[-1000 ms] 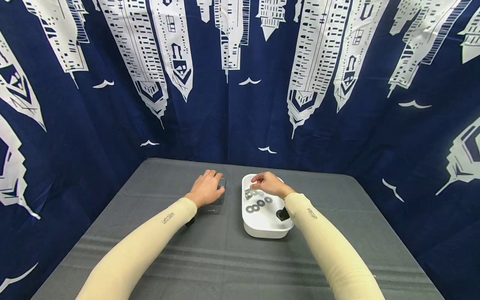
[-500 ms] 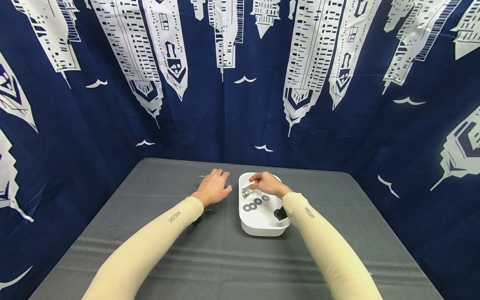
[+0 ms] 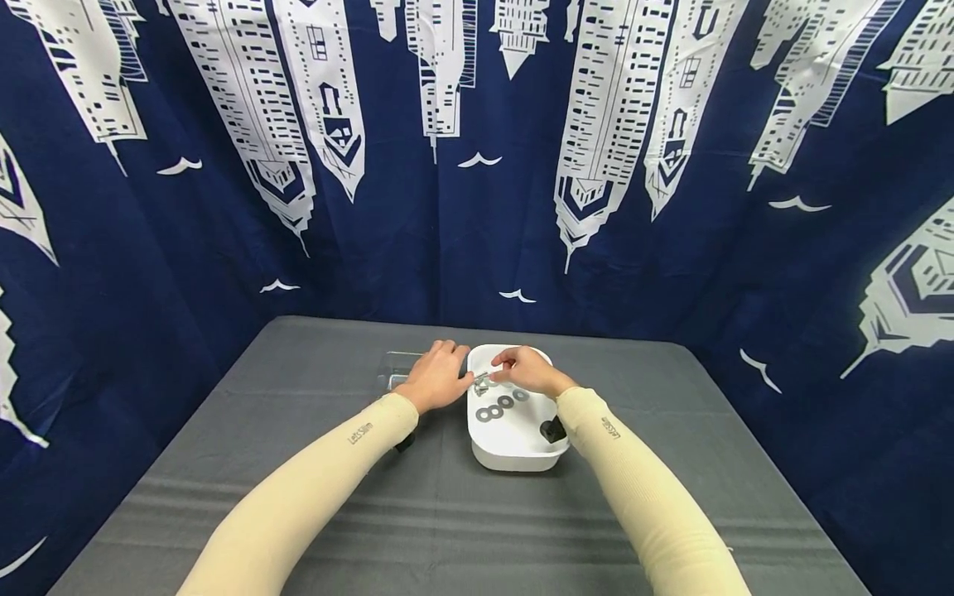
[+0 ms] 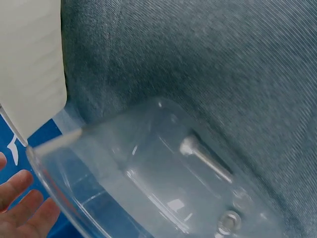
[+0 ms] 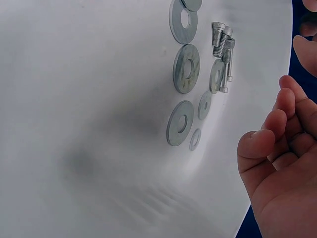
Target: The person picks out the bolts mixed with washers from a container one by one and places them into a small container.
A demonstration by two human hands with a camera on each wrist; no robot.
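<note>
My left hand (image 3: 438, 379) reaches over a clear plastic box (image 3: 395, 362) toward the white tray's left edge, its fingers (image 4: 34, 210) extended past the box rim in the left wrist view. A bolt (image 4: 212, 161) and a small round metal piece (image 4: 229, 222) lie in that box. Over the far part of the white tray (image 3: 514, 447), my right hand (image 3: 525, 369) hovers with its fingers loosely bent. No held item shows between its fingers (image 5: 274, 123) in the right wrist view. Several washers (image 5: 186, 68) and bolts (image 5: 218, 33) lie in the tray beneath.
A grey cloth-covered table (image 3: 447, 521) spreads around the box and tray. Behind it hangs a dark blue curtain (image 3: 417, 240) printed with white buildings. A black wrist camera (image 3: 553, 430) sits under the right sleeve, over the tray.
My left hand has moved right, across the clear box to the tray's edge, exposing the box's left side. My right hand stays over the tray with little movement. The view has shifted slightly.
</note>
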